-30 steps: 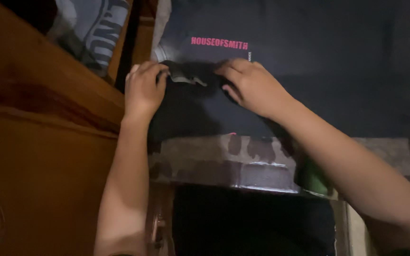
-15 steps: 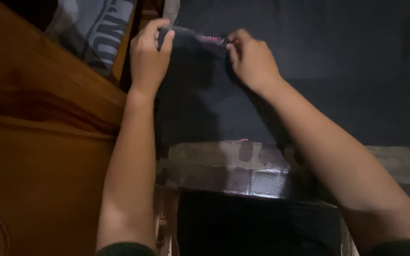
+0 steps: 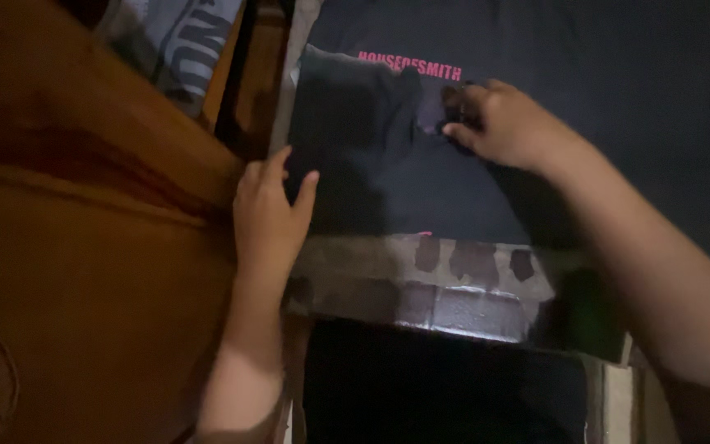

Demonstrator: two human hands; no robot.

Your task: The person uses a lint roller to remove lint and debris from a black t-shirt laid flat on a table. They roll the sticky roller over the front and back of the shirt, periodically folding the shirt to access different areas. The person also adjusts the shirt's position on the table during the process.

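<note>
Garment (image 3: pixel 536 148) lies flat on surface (image 3: pixel 454 279), one flap (image 3: pixel 355 140) folded over its left part. Left hand (image 3: pixel 269 218) rests at flap's near edge; right hand (image 3: pixel 503 123) right of flap. Wooden furniture (image 3: pixel 84 247) stands left.

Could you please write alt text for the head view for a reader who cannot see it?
Two bare hands work a dark shirt with pink lettering: the left hand presses a folded-over flap, the right hand pinches the cloth. A brown wooden surface lies alongside.
</note>
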